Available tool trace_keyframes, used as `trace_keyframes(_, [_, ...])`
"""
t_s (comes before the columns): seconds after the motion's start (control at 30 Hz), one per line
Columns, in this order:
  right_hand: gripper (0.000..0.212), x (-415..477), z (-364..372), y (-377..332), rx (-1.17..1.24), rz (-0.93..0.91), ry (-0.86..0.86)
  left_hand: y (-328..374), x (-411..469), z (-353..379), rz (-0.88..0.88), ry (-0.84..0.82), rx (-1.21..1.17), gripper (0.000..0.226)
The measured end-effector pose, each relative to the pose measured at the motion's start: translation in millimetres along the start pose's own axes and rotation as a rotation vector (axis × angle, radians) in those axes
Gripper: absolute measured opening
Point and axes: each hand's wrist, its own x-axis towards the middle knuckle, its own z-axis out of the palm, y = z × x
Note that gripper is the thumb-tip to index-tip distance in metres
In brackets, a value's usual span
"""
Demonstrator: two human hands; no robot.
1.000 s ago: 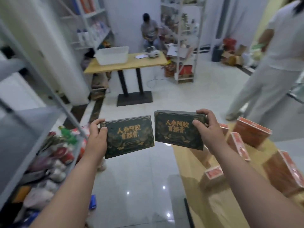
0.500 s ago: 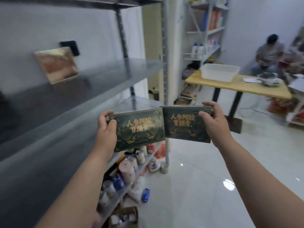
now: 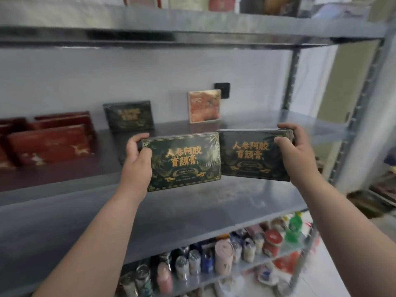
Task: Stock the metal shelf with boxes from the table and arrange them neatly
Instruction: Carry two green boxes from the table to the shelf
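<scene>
I face the grey metal shelf [image 3: 192,211] head on. My left hand [image 3: 137,161] grips the left end of a dark green box with gold lettering [image 3: 186,163]. My right hand [image 3: 293,155] grips the right end of a second, identical green box [image 3: 248,157]. Both boxes are upright, side by side and touching, held in the air in front of the middle shelf level. On that level, against the wall, stand another green box [image 3: 129,115] and an orange box [image 3: 203,107].
Several dark red boxes [image 3: 49,144] lie at the left of the middle level. The lower level holds several bottles and jars [image 3: 222,256]. An upper level [image 3: 192,24] carries more goods. A black wall socket [image 3: 222,89] sits behind the orange box.
My view has swung left from the room onto the shelf front. Both hands have carried the two green boxes up to the middle level, still side by side.
</scene>
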Motion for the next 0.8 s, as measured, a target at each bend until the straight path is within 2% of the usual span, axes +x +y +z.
trace_keyframes(0.13, [0.034, 33, 37, -14, 0.066, -0.044, -0.123, 14, 8, -24, 0.036, 0.137, 0.004, 0.038])
trace_keyframes(0.33, [0.026, 64, 99, -28, 0.186, -0.065, -0.236, 25, 35, -48, 0.019, 0.205, 0.054, 0.039])
trace_keyframes(0.53, [0.024, 86, 154, -19, 0.114, -0.103, -0.232, 11, 84, -61, 0.056, 0.213, 0.132, 0.039])
trace_keyframes(0.63, [0.024, 99, 167, -10, 0.124, -0.108, -0.227, 2, 109, -62, 0.058, 0.134, 0.104, 0.037])
trace_keyframes(0.8, [0.021, 126, 181, 0, 0.06, -0.111, -0.325, -2, 144, -60, 0.047, 0.112, 0.209, 0.038])
